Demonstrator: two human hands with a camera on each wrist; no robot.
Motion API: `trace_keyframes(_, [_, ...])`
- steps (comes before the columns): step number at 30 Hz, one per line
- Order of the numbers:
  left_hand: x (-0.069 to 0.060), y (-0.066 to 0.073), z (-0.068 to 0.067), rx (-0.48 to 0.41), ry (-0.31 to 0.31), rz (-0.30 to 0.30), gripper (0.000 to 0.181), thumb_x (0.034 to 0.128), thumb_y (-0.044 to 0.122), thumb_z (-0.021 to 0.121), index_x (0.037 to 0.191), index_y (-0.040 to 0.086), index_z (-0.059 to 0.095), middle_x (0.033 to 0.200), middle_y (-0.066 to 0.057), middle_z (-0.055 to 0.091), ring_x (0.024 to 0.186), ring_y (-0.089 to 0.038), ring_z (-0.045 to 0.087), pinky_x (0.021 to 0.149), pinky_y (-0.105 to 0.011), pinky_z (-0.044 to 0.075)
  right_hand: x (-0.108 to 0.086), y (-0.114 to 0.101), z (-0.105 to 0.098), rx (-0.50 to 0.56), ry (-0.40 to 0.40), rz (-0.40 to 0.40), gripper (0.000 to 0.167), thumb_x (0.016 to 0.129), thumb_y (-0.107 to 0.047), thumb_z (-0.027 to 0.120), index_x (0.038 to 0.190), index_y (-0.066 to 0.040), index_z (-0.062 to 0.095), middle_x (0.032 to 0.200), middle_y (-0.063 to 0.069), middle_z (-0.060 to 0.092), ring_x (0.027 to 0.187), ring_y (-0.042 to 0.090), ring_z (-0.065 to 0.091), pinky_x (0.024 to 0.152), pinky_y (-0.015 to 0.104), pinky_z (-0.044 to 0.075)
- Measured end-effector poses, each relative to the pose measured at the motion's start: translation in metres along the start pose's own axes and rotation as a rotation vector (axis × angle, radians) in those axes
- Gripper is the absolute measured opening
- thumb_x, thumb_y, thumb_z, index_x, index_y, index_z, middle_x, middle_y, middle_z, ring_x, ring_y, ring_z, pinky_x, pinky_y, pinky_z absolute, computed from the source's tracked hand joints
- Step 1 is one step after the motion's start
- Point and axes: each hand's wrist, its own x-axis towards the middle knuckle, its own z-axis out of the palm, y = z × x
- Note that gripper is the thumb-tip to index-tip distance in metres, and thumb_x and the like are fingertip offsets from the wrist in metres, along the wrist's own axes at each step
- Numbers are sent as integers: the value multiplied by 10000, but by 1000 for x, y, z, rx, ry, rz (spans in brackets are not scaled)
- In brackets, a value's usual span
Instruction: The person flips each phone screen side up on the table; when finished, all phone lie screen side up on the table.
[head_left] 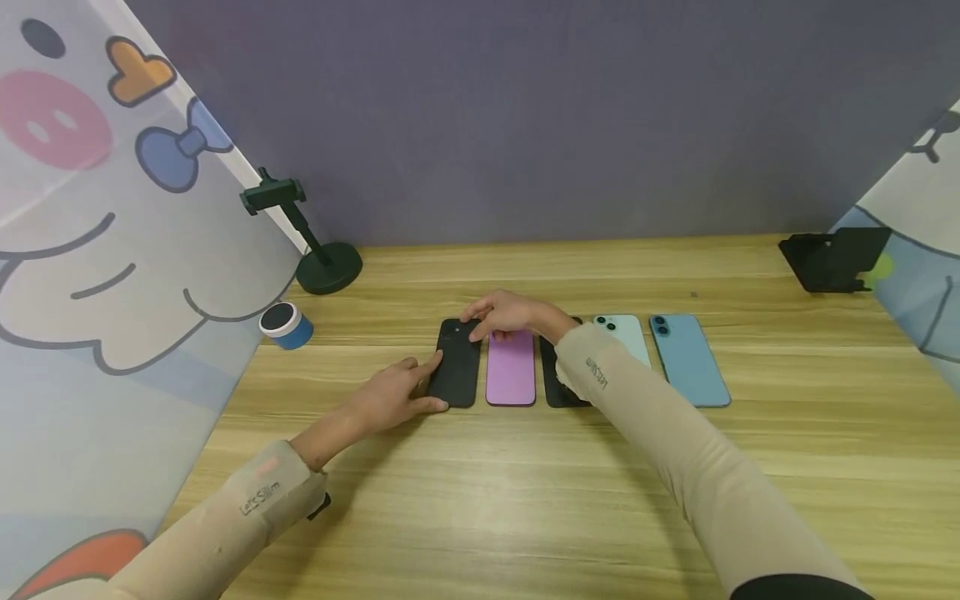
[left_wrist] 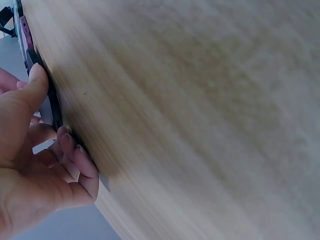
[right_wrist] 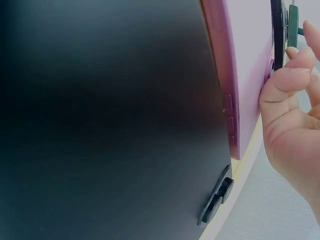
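Five phones lie in a row on the wooden table. At the row's left end is a black phone [head_left: 454, 371], back up. My left hand [head_left: 392, 393] holds it by its lower left corner, thumb at the bottom and index finger along the side. My right hand [head_left: 510, 315] pinches its upper right corner between thumb and index finger, reaching over a pink phone [head_left: 511, 377]. Beneath my right wrist lies a second black phone [head_left: 553, 385], partly hidden; its dark back [right_wrist: 115, 120] fills much of the right wrist view. Beyond are a pale mint phone [head_left: 632, 336] and a blue phone [head_left: 688, 360].
At the back left stand a dark green phone stand [head_left: 328, 268] and a small blue-and-white jar [head_left: 291, 331]. A black folding stand [head_left: 836, 258] sits at the back right. A grey panel [head_left: 562, 125] rises behind the table [head_left: 480, 500], and printed cloths hang at both sides.
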Motion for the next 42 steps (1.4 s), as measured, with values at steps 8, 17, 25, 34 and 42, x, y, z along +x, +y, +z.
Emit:
trace_keyframes(8, [0,-2,-1,-19,14,36,867,916,528,664,1580,104,300,853,-13,514,650,-120,419,594,-255,353,0,1,-2,14,10,2,458,923,-181,722,1373,-188,636,1049,68,635,556,108,463,561,263,424])
trace_keyframes(17, [0,-2,-1,-19,7,40,868,912,540,657,1584,130,293,882,-20,531,654,-120,419,605,-263,362,0,3,-6,5,22,9,427,927,-168,720,1346,-231,661,1378,99,612,530,114,425,555,263,410])
trace_keyframes(25, [0,-3,0,-16,3,41,864,911,548,652,1590,157,286,886,-22,527,658,-126,424,617,-270,371,0,4,-7,13,28,15,429,925,-149,721,1341,-238,668,1412,108,593,520,112,406,547,261,393])
trace_keyframes(34, [-1,-5,-1,-14,4,52,860,910,536,659,1589,159,290,862,-15,503,656,-123,410,612,-264,359,-2,5,-8,38,15,-2,467,921,-150,724,1378,-196,639,1368,99,612,536,105,412,548,255,391])
trace_keyframes(42, [-1,-7,1,-27,1,42,869,912,561,638,1596,176,265,937,-33,550,693,-130,448,660,-286,400,-2,8,-5,71,23,-28,420,930,-188,722,1345,-225,667,1131,34,718,515,88,444,513,240,394])
